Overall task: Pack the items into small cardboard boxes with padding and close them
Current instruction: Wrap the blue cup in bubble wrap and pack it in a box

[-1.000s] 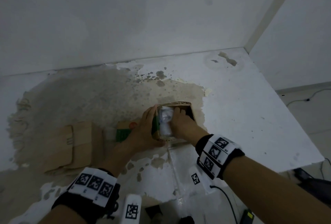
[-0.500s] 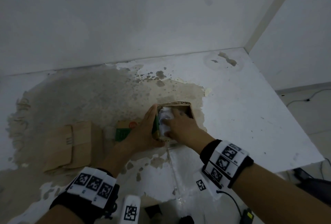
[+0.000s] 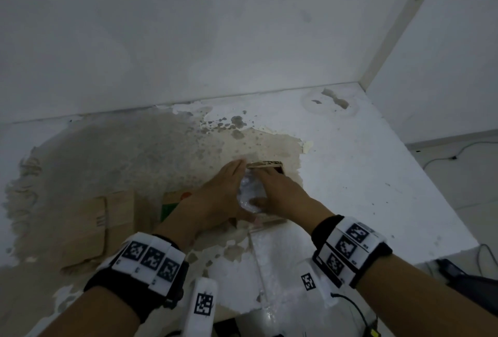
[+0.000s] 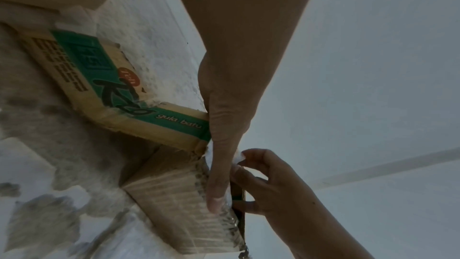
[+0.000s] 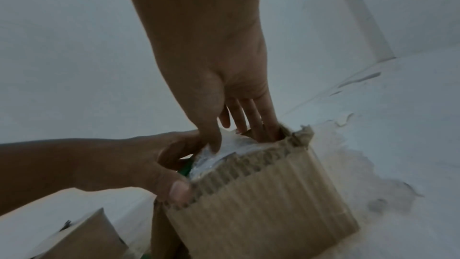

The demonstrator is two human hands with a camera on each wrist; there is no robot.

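Packing stage, padding insertion. My left hand [image 3: 215, 199] steadies the small cardboard box [image 5: 261, 188] on the bench [image 3: 363, 175]: its thumb lies over the near corrugated wall and its fingers curl round the left side. My right hand [image 3: 277, 191] works at the open top, fingers reaching down inside along the far wall while the thumb presses on the bubble-wrap bundle [image 3: 249, 193]. The bundle sits in the mouth of the box, its upper part showing above the rim; whether an item lies inside the wrap cannot be told from these views. The two hands are close together, almost touching over the opening.

A green-printed flap [image 4: 154, 117] of the box hangs folded outward on the left, so the box is not yet closed. To the left on the bench lies a flat cardboard piece [image 3: 89, 226], apparently unassembled.

Progress, as I judge it: one box is being filled and its padding is nearly seated. Remaining: push the bundle fully below the rim, fold the flaps shut, then deal with the remaining cardboard.
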